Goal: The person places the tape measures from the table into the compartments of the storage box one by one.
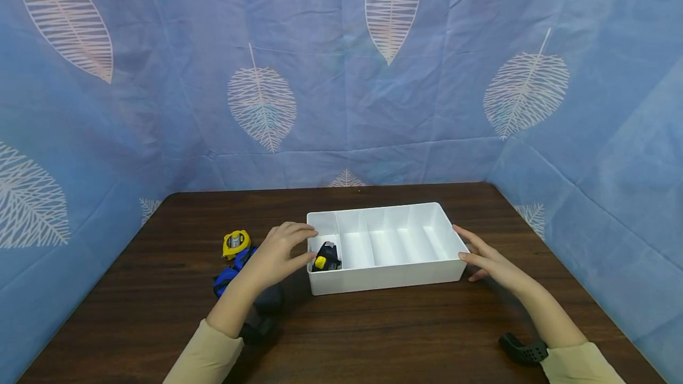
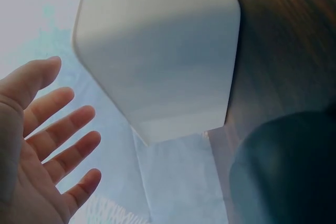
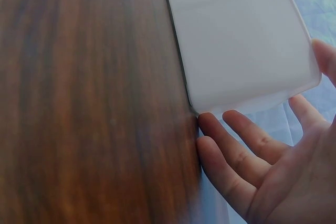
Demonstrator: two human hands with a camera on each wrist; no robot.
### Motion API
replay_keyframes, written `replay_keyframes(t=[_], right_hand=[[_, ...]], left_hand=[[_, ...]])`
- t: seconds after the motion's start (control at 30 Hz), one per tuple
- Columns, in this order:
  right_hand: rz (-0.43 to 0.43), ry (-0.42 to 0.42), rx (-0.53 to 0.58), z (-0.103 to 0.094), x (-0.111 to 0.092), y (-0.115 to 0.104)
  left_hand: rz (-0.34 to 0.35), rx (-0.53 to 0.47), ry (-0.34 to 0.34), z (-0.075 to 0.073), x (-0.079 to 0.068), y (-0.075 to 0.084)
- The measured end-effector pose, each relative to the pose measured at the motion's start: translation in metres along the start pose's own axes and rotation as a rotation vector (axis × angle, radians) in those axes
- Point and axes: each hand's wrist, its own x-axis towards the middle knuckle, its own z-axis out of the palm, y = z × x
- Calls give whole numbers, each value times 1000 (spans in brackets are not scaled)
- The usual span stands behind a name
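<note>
We see a white, oblong tray split into compartments, a black-and-yellow tape measure in the leftmost. It sits on the counter between our left grip, spread wide beside one end, and right grip, also wide, touching the other.

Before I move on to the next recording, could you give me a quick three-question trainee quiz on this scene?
1. In the head view, which compartment of the white tray holds the black-and-yellow item? A) far left B) middle C) far right
2. True or false: the yellow tape measure lies inside the tray.
3. Fill in: the ____ hand has its fingers at the tray's right end.

Key:
1. A.
2. False; the yellow tape measure lies on the table, left of the tray.
3. Right: it is the right hand.
</note>
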Motion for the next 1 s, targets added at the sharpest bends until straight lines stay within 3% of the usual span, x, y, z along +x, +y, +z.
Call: replay_keyframes(t=[0.53,1.0], right_hand=[[-2,0,3,1,-1,-2],[-4,-2,-1,1,-1,-1]], left_hand=[[6,29,79,-13,-5,-3],[-28,25,63,-25,-11,-10]])
